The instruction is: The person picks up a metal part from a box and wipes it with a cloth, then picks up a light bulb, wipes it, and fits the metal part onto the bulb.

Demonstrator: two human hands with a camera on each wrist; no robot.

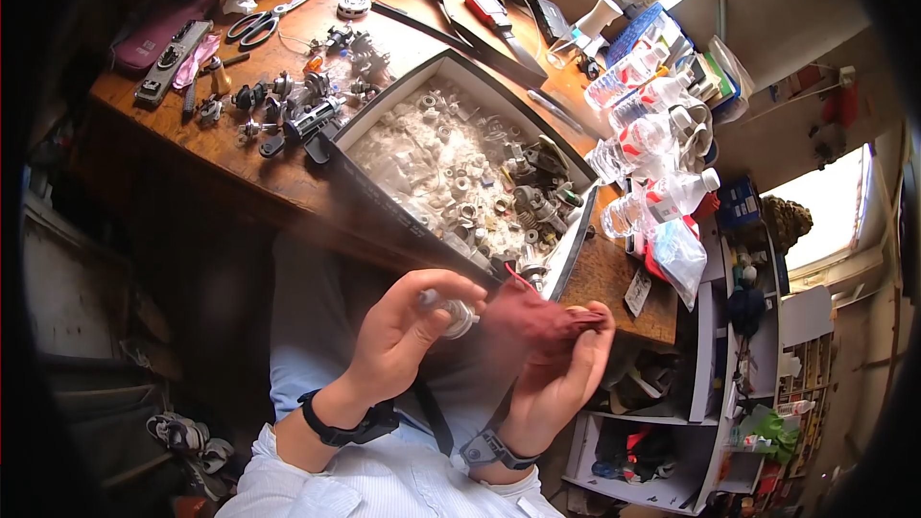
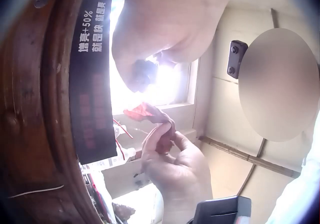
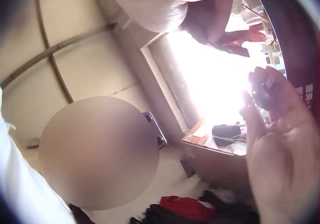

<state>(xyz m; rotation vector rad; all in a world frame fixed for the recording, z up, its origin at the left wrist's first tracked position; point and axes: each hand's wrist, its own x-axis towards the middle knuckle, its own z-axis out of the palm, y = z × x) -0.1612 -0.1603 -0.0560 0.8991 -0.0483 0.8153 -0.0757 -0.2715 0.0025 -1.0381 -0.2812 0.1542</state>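
Observation:
In the head view my left hand (image 1: pixel 393 336) holds a small bulb (image 1: pixel 453 313) with a round silvery collar, pinched between thumb and fingers. The bulb shows only as a dark shape (image 3: pixel 265 93) in the right wrist view. My right hand (image 1: pixel 561 379) grips a crumpled dark red cloth (image 1: pixel 542 321), its loose end hanging toward the left hand. From the left wrist view, thumb and fingers close round the bunched cloth (image 2: pixel 152 114). Both hands are above the lap, in front of a shallow black-edged box (image 1: pixel 408 230) full of small bulbs and clear and metal parts.
The box sits on a wooden table (image 1: pixel 230 158), its near corner over the edge. Left of it lie several loose bulbs (image 1: pixel 288 101), scissors (image 1: pixel 269 19) and a grey tool (image 1: pixel 175 62). Several clear plastic bottles (image 1: pixel 638 139) line the right side. A knife (image 1: pixel 508 34) lies behind.

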